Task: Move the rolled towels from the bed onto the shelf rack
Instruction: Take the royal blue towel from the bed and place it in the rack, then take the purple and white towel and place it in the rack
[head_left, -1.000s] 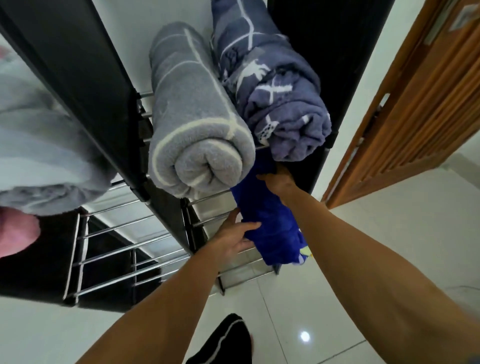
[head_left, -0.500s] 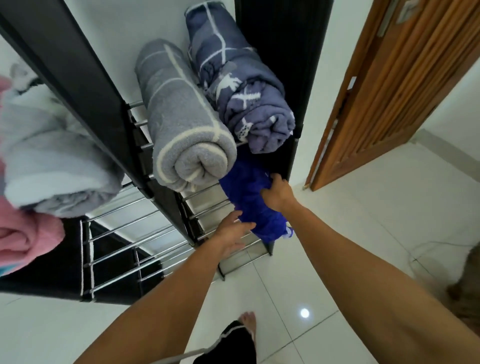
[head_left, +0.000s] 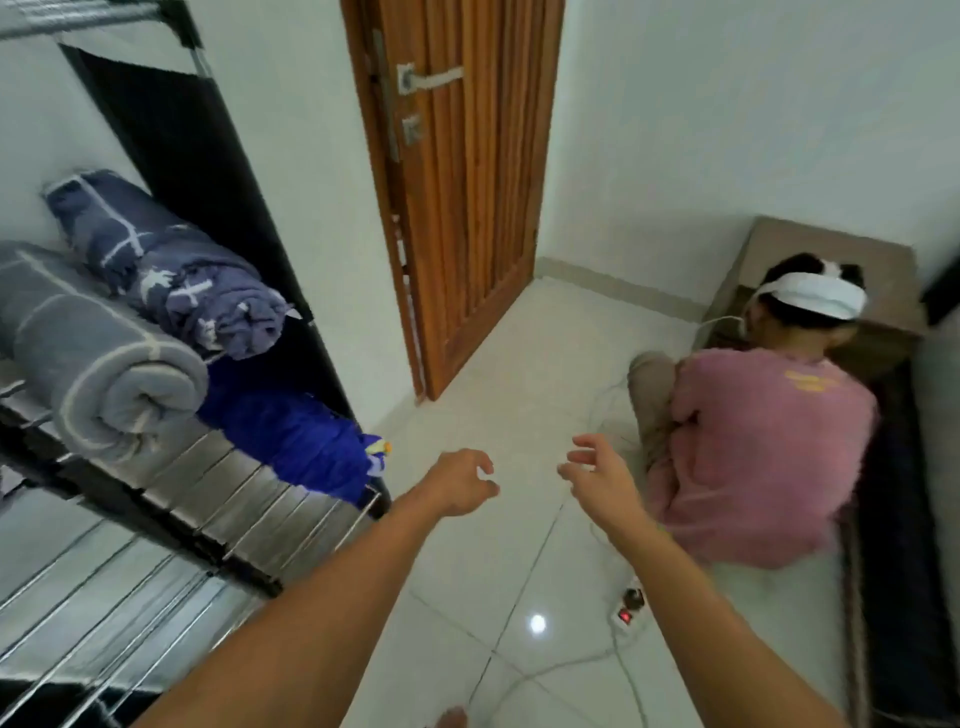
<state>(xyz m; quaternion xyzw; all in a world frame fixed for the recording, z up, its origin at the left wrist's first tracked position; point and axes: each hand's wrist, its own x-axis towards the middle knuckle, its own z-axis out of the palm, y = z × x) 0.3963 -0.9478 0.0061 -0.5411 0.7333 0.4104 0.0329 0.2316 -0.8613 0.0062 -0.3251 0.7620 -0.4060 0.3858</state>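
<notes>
Both the left hand (head_left: 460, 483) and the right hand (head_left: 602, 480) hang empty, fingers loosely spread, over the floor. The rolled royal-blue fleece towel (head_left: 296, 441) lies on the metal-barred shelf rack (head_left: 228, 499) at left, below two grey and patterned rolls. Such towels look soft and light, best gripped around the middle.

Left grip (head_left: 460, 483), right grip (head_left: 597, 475) empty, outstretched

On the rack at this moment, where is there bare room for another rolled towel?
Free: the lower shelf bars left of the blue towel, below the grey roll. Crowded: the upper shelf, where the grey roll and patterned navy roll lie side by side.
</notes>
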